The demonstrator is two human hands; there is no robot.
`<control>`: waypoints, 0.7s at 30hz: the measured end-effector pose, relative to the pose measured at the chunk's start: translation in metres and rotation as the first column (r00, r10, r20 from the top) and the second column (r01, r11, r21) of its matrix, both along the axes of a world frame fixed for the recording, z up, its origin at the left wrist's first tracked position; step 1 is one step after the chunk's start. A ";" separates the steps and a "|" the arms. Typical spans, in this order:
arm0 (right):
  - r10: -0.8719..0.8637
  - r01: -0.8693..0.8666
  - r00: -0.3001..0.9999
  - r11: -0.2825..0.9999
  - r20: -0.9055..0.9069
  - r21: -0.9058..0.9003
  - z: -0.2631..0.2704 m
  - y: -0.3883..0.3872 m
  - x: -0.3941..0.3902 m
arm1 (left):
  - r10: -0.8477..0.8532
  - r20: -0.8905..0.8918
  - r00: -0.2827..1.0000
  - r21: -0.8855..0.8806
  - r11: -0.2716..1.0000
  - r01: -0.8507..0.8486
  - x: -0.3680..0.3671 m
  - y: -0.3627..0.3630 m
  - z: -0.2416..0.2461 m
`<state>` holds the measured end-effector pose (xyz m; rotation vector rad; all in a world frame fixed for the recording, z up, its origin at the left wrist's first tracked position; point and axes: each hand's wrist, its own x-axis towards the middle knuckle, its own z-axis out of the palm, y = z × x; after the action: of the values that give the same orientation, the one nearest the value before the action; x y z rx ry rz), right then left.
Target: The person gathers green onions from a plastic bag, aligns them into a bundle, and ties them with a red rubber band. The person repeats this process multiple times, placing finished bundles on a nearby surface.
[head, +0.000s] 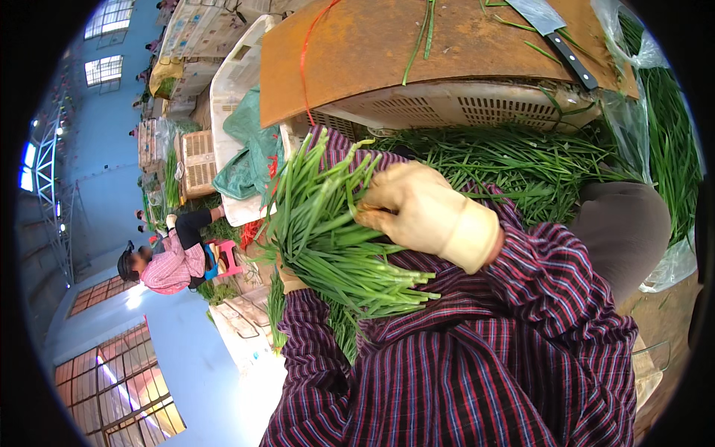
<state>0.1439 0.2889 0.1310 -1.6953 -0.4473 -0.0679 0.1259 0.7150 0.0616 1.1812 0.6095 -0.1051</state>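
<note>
A large bundle of green leafy stalks, probably garlic chives [329, 240], lies across my lap, its pale ends spread up and to the right. My left hand [291, 281], in a cream glove, supports the bundle at its left side; most of that hand is hidden behind the leaves. My right hand [427, 209], also gloved, is at the bundle's right side, with bent fingertips against the stalks. Whether it pinches any of them cannot be told. Beyond the hands is a brown board [357, 61] with loose stalks and a black-handled cleaver [570, 58] on it.
The board rests on a white plastic crate [413, 109]. Loose greens [519, 156] are heaped below it, and more fill a clear plastic bag [665, 139] at right. A white bin [229, 84] holds green cloth. A red string [303, 61] crosses the board. Another person [173, 257] sits at left.
</note>
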 end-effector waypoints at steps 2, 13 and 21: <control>0.074 -0.049 0.990 0.979 -0.123 0.196 -0.001 -0.009 -0.006 | 0.032 -0.027 0.999 0.028 0.999 -0.031 0.002 -0.003 -0.001; -0.145 0.144 0.989 0.988 -0.007 -0.056 -0.022 -0.019 0.016 | 0.074 -0.062 0.995 0.047 0.996 -0.071 0.011 -0.008 -0.009; 0.113 -0.040 0.929 0.977 -0.352 0.208 -0.001 0.005 0.028 | 0.102 -0.078 0.992 0.060 0.993 -0.097 0.004 -0.012 -0.009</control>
<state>0.1719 0.2942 0.1300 -1.4515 -0.2195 0.2490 0.1296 0.7035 0.0528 1.2032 0.7459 -0.0516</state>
